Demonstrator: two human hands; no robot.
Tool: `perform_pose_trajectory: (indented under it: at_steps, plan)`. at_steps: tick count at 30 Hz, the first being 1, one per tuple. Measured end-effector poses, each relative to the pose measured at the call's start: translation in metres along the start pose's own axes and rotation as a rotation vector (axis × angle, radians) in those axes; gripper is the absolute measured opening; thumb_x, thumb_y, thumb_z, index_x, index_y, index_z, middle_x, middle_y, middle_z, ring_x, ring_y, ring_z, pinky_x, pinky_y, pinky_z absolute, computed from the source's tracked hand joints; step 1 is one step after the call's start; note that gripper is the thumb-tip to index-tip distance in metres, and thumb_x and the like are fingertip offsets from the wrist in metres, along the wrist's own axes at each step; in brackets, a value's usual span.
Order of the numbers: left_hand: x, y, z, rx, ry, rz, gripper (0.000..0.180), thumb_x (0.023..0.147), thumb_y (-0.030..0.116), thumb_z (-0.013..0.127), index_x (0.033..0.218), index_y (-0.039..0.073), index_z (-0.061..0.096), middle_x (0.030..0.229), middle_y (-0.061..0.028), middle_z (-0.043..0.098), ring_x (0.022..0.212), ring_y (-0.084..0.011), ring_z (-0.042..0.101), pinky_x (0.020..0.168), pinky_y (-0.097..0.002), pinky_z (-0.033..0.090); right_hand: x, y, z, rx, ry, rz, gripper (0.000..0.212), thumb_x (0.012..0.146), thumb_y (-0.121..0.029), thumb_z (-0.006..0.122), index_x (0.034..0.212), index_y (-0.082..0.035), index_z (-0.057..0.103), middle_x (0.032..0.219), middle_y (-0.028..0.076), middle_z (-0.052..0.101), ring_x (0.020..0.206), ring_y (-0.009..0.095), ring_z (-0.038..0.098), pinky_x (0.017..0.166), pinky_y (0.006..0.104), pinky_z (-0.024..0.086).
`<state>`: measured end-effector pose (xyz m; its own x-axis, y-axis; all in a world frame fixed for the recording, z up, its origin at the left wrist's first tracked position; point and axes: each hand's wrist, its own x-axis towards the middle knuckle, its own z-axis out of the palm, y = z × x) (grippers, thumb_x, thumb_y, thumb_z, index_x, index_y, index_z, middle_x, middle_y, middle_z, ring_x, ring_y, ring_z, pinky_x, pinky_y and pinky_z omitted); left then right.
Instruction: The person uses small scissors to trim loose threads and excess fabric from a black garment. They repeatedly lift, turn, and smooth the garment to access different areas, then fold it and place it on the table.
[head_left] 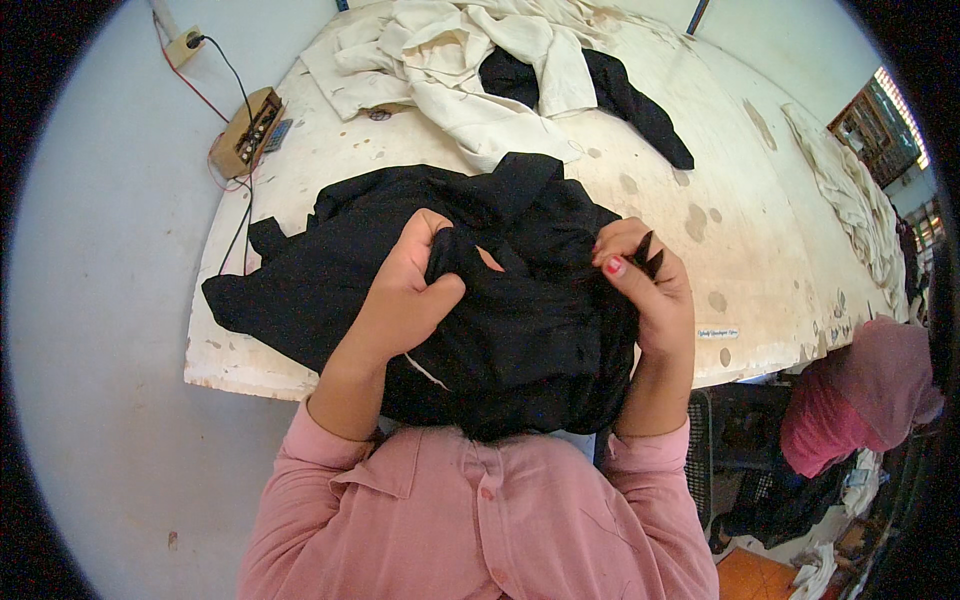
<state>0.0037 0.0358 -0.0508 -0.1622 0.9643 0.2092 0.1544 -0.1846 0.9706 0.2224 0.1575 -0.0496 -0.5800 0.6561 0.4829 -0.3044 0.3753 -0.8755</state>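
Observation:
A black garment (520, 340) lies bunched over the table's near edge and against my body. My left hand (408, 300) is closed on a fold of it, fingers curled and thumb pressed in. At the garment's right side, my right hand (655, 295) pinches the cloth's edge between thumb and fingertips. Two dark pointed blades, seemingly of small thread snips (650, 256), stick out from among that hand's fingers. A short white thread (427, 371) hangs on the black cloth beside my left wrist.
Cream garments (440, 60) and another black piece (640, 105) lie at the stained table's (740, 250) far side. Cream cloth (850, 200) hangs over its right edge. A wooden box with wires (246, 130) stands by the left wall. A person in pink (850, 410) is at lower right.

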Motion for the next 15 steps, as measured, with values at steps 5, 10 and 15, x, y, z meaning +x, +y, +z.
perform_pose_trajectory:
  at_steps: [5, 10, 15]
  plan:
    - [0.001, -0.015, -0.001, -0.031, -0.046, 0.002, 0.041, 0.068, -0.014, 0.045, 0.103, 0.006, 0.040, 0.103, -0.0089, 0.059, 0.092, -0.0114, 0.054, 0.087, -0.0258, 0.042, -0.004, -0.005, -0.013, 0.731, 0.015, 0.158, 0.012, 0.086, -0.015, 0.058, 0.088, -0.004, 0.054, 0.092, 0.012, 0.057, 0.060, 0.008, 0.040, 0.050, 0.0205, 0.033]
    - [-0.005, 0.002, -0.007, 0.238, -0.112, -0.034, 0.047, 0.067, -0.008, 0.056, 0.110, 0.009, 0.046, 0.108, -0.0044, 0.058, 0.090, -0.0109, 0.050, 0.080, -0.0234, 0.041, -0.005, -0.014, -0.019, 0.776, 0.092, 0.073, 0.013, 0.091, -0.018, 0.054, 0.091, -0.005, 0.050, 0.095, 0.013, 0.056, 0.059, 0.009, 0.038, 0.048, 0.0201, 0.033]
    - [-0.004, 0.012, -0.006, 0.467, -0.171, 0.227, 0.049, 0.068, 0.009, 0.075, 0.112, 0.010, 0.055, 0.111, -0.0026, 0.057, 0.090, -0.0127, 0.051, 0.075, -0.0251, 0.043, 0.002, -0.019, -0.021, 0.919, -0.101, 0.034, 0.015, 0.096, -0.021, 0.047, 0.093, -0.007, 0.044, 0.082, 0.008, 0.050, 0.056, 0.009, 0.038, 0.045, 0.0199, 0.032]
